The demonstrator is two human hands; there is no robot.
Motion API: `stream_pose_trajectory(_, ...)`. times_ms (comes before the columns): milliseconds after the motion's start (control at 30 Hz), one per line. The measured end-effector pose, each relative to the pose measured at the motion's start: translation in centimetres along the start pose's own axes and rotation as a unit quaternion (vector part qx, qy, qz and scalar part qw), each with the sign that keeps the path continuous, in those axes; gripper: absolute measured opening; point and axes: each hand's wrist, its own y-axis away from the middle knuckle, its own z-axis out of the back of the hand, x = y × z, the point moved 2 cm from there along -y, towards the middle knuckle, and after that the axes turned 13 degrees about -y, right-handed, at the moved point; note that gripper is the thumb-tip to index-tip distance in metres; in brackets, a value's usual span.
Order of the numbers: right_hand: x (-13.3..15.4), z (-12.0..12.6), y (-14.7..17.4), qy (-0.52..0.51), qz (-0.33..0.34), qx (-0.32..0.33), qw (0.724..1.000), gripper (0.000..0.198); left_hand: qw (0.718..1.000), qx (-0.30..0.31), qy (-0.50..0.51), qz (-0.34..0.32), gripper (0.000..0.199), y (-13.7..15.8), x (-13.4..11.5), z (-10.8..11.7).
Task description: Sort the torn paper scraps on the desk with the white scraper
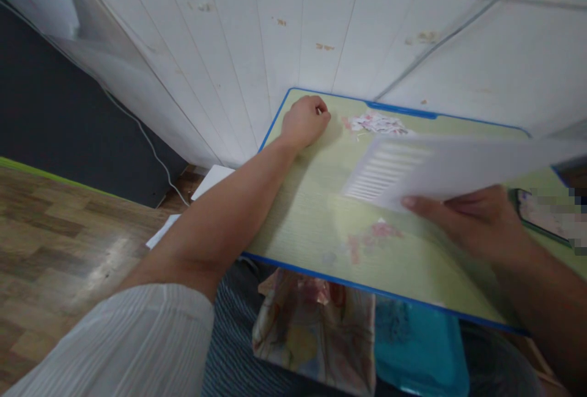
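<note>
My right hand grips a white sheet between thumb and fingers, holding it tilted above the table. The sheet is smeared by motion, and a row of pale stripes or slots runs along its left end. Resting at the table's far left corner, my left hand is closed with curled fingers; what they hold, if anything, is hidden. To the right of that hand lies a pile of small white and pink paper pieces. Blurred pinkish scraps lie below the sheet, nearer the front edge.
The pale table has a blue rim and stands against a white panelled wall. A phone lies at its right. Below the front edge are a patterned bag and a blue tray. A cable hangs at the left.
</note>
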Motion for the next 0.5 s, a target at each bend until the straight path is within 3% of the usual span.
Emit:
stream_pose_trajectory(33, -0.7, 0.9, -0.2, 0.002, -0.038, -0.052, 0.998, 0.017, 1.0, 0.0, 0.001, -0.002, 0.016, 0.0, 0.0, 0.0)
stream_pose_trajectory(67, -1.3, 1.7, -0.5, -0.003, -0.071, -0.064, 0.995, 0.019, 1.0, 0.001, 0.002, -0.004, 0.016, -0.1, 0.1, 0.0)
stream_pose_trajectory(167, -3.3, 3.5, -1.7, -0.022, -0.185, 0.011, 0.983, 0.029, 1.0, 0.001, 0.004, -0.005, 0.017, -0.2, 0.2, -0.1)
stream_pose_trajectory(267, -4.4, 4.4, -2.2, -0.032, -0.248, 0.09, 0.964, 0.036, 1.0, 0.003, 0.006, -0.004, 0.019, -0.3, 0.2, 0.0)
stream_pose_trajectory(367, -4.9, 4.2, -1.8, -0.051, -0.265, 0.144, 0.952, 0.04, 1.0, 0.009, 0.01, 0.002, 0.02, -0.3, 0.1, 0.0)
stream_pose_trajectory(500, -4.4, 3.5, -1.3, -0.09, -0.22, 0.178, 0.955, 0.036, 1.0, 0.004, 0.01, 0.009, 0.019, -0.2, 0.0, 0.1)
